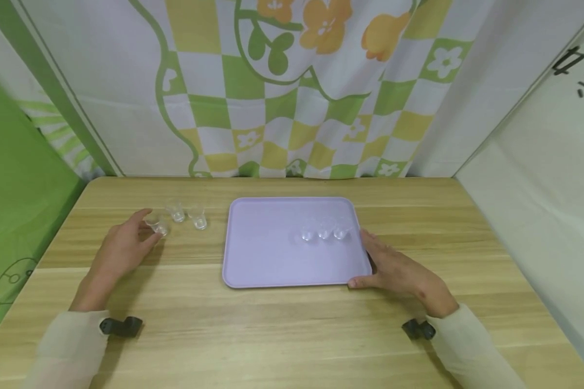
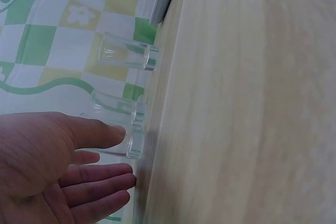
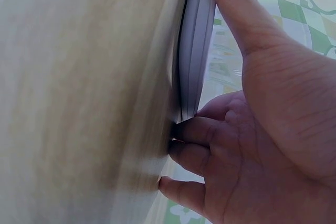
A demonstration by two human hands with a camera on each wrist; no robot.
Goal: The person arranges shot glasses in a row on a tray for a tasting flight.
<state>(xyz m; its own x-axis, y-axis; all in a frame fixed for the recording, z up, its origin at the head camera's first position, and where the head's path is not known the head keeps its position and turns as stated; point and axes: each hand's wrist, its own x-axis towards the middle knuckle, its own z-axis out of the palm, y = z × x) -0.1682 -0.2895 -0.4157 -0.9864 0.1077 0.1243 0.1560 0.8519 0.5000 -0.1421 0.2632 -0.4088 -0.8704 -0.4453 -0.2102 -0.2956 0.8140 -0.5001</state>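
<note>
On the left of the table, my left hand (image 1: pixel 121 248) has its thumb and index finger around a small clear shot glass (image 1: pixel 160 228). In the left wrist view the thumb (image 2: pixel 105 134) overlaps this glass, with the other fingers extended below. Two more shot glasses stand just beyond, one behind (image 1: pixel 177 212) and one to the right (image 1: pixel 199 219). My right hand (image 1: pixel 401 270) grips the lavender tray (image 1: pixel 263 243) at its near right corner, thumb at the front edge and fingers along the right side. Three shot glasses (image 1: pixel 323 232) stand in a row on the tray's right half.
The wooden table (image 1: pixel 253 335) runs back to a checked, flowered curtain (image 1: pixel 292 108). A green panel (image 1: pixel 19 205) borders the left side and a white wall (image 1: pixel 540 178) the right. Wood surface lies between the left glasses and the tray.
</note>
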